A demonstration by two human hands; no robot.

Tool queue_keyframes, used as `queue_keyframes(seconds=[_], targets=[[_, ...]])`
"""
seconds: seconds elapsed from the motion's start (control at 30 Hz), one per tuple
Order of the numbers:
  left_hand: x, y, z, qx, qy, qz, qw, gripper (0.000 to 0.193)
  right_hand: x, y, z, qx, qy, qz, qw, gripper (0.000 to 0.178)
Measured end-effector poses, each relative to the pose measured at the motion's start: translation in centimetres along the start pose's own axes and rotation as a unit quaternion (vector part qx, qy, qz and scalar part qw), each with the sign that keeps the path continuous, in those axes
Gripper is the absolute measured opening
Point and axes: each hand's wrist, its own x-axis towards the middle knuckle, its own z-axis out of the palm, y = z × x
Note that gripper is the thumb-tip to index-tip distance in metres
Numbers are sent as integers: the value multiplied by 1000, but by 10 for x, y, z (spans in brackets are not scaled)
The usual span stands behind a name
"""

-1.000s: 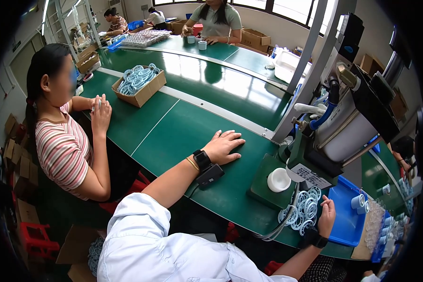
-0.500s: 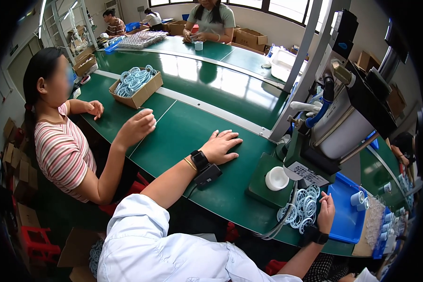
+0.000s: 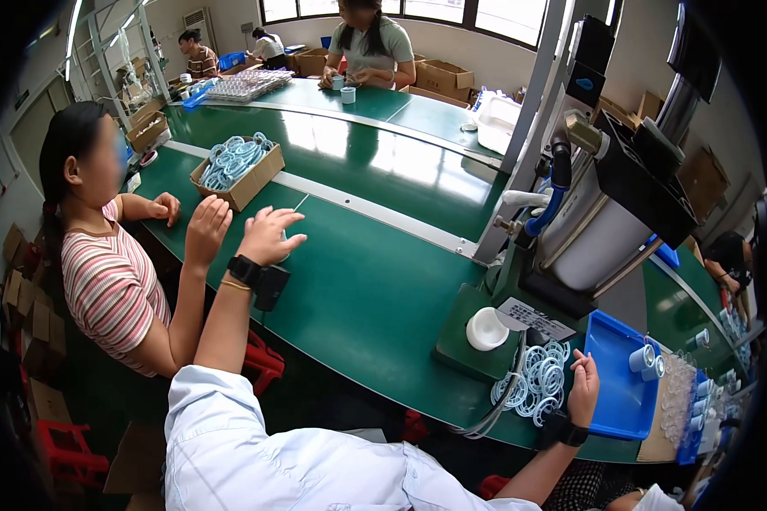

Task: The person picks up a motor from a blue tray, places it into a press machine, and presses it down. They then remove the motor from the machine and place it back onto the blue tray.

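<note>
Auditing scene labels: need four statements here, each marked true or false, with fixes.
1. The right hand is nearer the rectangular blue plastic tray than the left hand is. True.
2. The loose pale-blue plastic rings lie inside that tray. False: they lie beside it, on the green tabletop.
3. The round white cup sits on the blocky green base. True.
4. The open brown cardboard box is empty. False: it holds pale-blue rings.

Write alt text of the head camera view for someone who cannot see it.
A person's left hand is held out above a green worktable, near a co-worker's raised hand. The right hand is between a pile of light-blue rings and a blue tray. A tall machine and a cardboard box of similar rings stand on the worktable.
</note>
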Motion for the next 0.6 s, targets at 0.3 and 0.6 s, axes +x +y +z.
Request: queue_keyframes(seconds=[0.3,0.6], targets=[[-58,-9,-6,-299,-106,20,948,65,3,6,1,-27,-9,-12,1000,15],[-59,67,1,-376,-118,3,919,59,4,5,2,-23,6,-27,999,15]])
